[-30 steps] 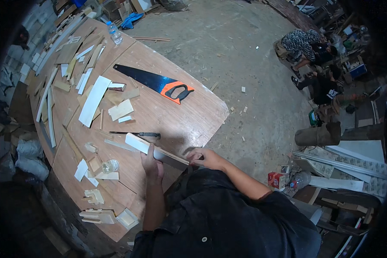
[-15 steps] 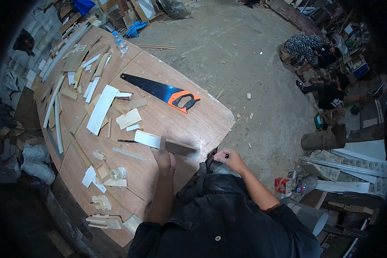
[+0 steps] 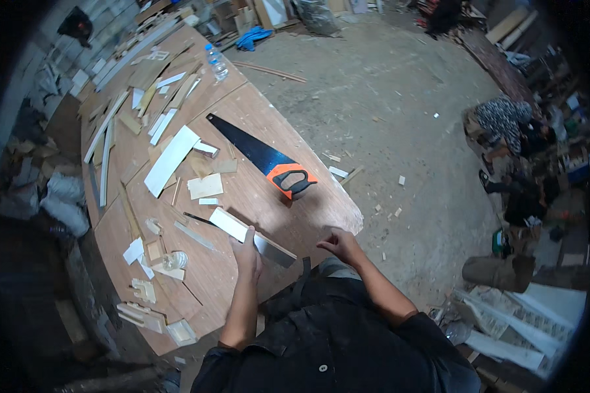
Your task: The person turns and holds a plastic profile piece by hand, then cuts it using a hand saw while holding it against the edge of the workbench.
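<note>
While I stand at the near edge of the big plywood table, my left hand lies on it with the fingers closed over the near part of a flat wooden strip, pinning that strip to the tabletop; the strip's pale end sticks out beyond my fingertips, and its darker end runs out to the right of the hand, towards my body. My right hand hovers just right of that darker end, fingers loosely curled and apart, holding nothing and not touching the strip. Further out from both hands, up and slightly right of my left hand, lies a handsaw with a black blade and an orange handle, the handle being the end nearer to me. Up and to the left of my left hand rests a long white board, and between it and the hand sits a small pale offcut. Just beyond the strip's pale end lies a thin dark pencil-like stick. To the left of my left wrist lies a small clear glass-like piece among scattered wood scraps.
</note>
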Action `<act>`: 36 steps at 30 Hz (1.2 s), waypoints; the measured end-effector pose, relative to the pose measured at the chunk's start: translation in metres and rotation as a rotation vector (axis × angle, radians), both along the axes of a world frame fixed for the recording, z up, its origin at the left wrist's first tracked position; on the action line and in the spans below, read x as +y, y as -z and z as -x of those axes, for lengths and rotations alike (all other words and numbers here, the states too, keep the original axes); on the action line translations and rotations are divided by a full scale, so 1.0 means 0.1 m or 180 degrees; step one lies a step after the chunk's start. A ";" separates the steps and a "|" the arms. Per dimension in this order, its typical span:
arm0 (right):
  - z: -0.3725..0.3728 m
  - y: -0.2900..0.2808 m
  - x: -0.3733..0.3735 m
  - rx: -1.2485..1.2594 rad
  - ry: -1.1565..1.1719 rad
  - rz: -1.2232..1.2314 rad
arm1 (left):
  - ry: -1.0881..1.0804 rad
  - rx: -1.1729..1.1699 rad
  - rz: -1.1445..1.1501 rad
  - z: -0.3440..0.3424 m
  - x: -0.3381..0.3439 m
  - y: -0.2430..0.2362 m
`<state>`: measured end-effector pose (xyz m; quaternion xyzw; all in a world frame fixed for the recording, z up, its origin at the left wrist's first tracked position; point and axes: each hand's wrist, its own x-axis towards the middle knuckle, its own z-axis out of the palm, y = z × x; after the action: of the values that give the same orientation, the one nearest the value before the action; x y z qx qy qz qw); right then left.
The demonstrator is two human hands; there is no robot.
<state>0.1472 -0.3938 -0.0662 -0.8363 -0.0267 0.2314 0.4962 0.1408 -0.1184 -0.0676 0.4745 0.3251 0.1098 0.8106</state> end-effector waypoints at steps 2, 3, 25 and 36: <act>-0.28 0.13 -0.04 -0.0156 -0.0059 0.0021 | -0.0114 0.0020 -0.0069 -0.01 -0.08 -0.09; -0.43 0.21 -0.02 -0.0164 -0.0162 -0.0018 | -0.0174 0.0020 -0.0132 -0.02 -0.09 -0.12; -1.89 0.78 0.52 -0.3200 -0.1392 0.1618 | 0.0732 0.1736 -0.3160 0.25 -0.45 -0.11; -1.48 0.13 -0.71 -0.2184 0.0244 -0.0388 | 0.2349 0.0627 -0.4046 -0.76 -1.18 0.33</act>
<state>0.2951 -0.4651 -0.0795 -0.8346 -0.1743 -0.0839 0.5158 0.2166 -0.2368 -0.1004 0.9383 0.0895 -0.0458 0.3309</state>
